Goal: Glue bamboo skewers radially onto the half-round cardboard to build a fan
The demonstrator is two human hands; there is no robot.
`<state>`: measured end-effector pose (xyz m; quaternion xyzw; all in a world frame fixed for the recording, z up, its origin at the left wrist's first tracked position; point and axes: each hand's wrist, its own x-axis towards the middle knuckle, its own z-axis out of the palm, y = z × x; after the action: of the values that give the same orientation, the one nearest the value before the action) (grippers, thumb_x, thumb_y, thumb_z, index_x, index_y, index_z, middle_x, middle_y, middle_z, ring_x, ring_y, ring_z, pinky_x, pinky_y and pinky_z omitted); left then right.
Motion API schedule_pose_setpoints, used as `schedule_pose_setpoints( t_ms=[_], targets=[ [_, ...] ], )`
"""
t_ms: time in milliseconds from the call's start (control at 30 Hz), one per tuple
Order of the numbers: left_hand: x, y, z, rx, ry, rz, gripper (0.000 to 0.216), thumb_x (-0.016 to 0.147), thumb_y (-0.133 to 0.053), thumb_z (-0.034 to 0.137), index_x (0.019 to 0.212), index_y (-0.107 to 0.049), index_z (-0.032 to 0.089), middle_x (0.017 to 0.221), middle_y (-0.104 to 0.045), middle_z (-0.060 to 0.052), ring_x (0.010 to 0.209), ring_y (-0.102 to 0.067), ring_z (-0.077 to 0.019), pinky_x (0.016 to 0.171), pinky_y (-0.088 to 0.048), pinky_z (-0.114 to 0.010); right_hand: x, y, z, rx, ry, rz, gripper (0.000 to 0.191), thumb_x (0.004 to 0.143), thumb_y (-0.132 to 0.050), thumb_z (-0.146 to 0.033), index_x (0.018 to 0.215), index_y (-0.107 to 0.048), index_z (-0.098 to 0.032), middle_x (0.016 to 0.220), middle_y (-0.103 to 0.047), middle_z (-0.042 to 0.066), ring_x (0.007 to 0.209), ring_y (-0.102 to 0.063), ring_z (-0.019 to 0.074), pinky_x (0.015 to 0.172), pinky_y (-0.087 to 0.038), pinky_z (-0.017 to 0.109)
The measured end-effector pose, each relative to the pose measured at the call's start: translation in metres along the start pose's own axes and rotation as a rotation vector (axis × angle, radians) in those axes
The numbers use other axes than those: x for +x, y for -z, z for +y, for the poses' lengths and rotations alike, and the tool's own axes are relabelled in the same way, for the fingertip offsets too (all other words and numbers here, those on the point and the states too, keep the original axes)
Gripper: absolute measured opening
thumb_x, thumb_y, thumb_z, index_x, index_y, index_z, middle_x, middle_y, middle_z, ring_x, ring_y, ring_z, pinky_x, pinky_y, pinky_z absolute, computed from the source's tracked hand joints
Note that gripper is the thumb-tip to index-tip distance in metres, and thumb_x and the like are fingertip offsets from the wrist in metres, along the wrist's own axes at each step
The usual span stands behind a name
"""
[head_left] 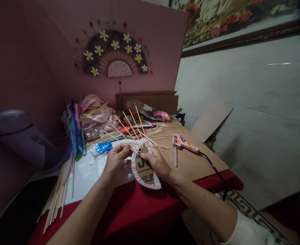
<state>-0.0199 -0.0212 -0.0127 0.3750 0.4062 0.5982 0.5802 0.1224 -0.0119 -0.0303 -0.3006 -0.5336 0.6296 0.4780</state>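
A half-round cardboard piece [143, 169] edged with pink cloth is held above the front of the table. Several thin wooden sticks [132, 119] fan out from its upper edge, pointing away from me. My right hand [157, 162] grips the piece from the right, its thumb lying on the printed cardboard near the stick ends. At the left, my left hand [118, 157] pinches the lower end of the leftmost stick [114, 136] close to the cardboard edge. A flower-patterned glue gun [185, 143] with a glue stick beside it lies to the right of my hands.
Loose wooden sticks [55, 199] lie at the table's left edge, more behind my hands. A blue plastic packet [104, 147], crumpled pink cloth [96, 112] and colourful pipe cleaners [75, 126] stand left. A black cord [213, 166] runs over the right edge. A flowered fan [115, 51] hangs behind.
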Motion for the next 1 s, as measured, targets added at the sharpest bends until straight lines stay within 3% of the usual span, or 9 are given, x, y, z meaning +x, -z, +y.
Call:
schedule_pose_setpoints(
  t_ms=[333, 667, 1000],
  targets=[
    [-0.0002, -0.0022, 0.0009, -0.025, 0.039, 0.035, 0.025, 0.060, -0.074, 0.030, 0.062, -0.054, 0.014, 0.060, -0.059, 0.000, 0.052, -0.053, -0.0090, 0.041, -0.039, -0.017, -0.0009, 0.0007, -0.0024, -0.133, 0.040, 0.031, 0.010, 0.066, -0.058, -0.021, 0.072, -0.052, -0.016, 0.061, -0.053, -0.004, 0.054, -0.046, 0.0089, 0.053, -0.038, 0.021],
    [0.0008, -0.0014, 0.0006, -0.052, 0.070, 0.056, 0.025, 0.057, -0.075, 0.028, 0.060, -0.055, 0.014, 0.059, -0.056, 0.001, 0.050, -0.049, -0.0074, 0.046, -0.042, -0.018, 0.0024, 0.0042, 0.0021, -0.123, 0.040, -0.010, 0.012, 0.069, -0.058, -0.024, 0.075, -0.052, -0.016, 0.064, -0.053, -0.003, 0.055, -0.047, 0.0090, 0.052, -0.039, 0.021],
    [0.0016, -0.0018, 0.0006, -0.077, 0.105, 0.059, 0.022, 0.057, -0.075, 0.024, 0.059, -0.055, 0.014, 0.057, -0.055, 0.001, 0.049, -0.048, -0.0077, 0.046, -0.043, -0.019, 0.0015, 0.0027, 0.0014, -0.136, 0.018, 0.045, 0.016, 0.067, -0.060, -0.026, 0.078, -0.054, -0.015, 0.068, -0.057, -0.001, 0.059, -0.050, 0.0102, 0.056, -0.042, 0.022]
  ],
)
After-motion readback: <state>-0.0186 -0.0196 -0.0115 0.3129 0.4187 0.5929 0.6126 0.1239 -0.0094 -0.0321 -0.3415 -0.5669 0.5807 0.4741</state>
